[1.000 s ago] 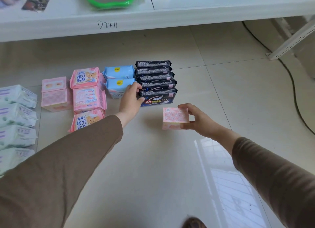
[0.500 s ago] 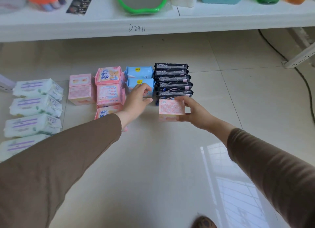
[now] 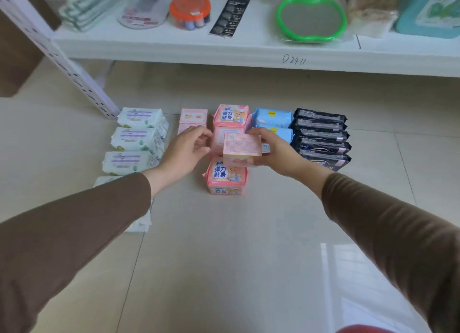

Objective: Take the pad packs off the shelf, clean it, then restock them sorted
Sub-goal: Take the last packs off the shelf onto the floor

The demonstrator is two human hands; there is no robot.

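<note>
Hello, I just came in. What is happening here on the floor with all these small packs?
A person is sorting pad packs into rows by kind on the floor, below a white shelf. The right hand holds a pale pink box above the pink packs. The left hand reaches toward it, fingers relaxed, holding nothing. White packs lie on the left, blue packs and black packs on the right.

A green-framed mirror [image 3: 311, 19] lies on the white surface well beyond the fingers, to their far right. Left of it sit a black card of small round items [image 3: 229, 17], an orange-lidded tub [image 3: 190, 10], a clear packet [image 3: 143, 11] and folded pale green cloths [image 3: 94, 5]. A teal container [image 3: 428, 9] sits at far right.
</note>
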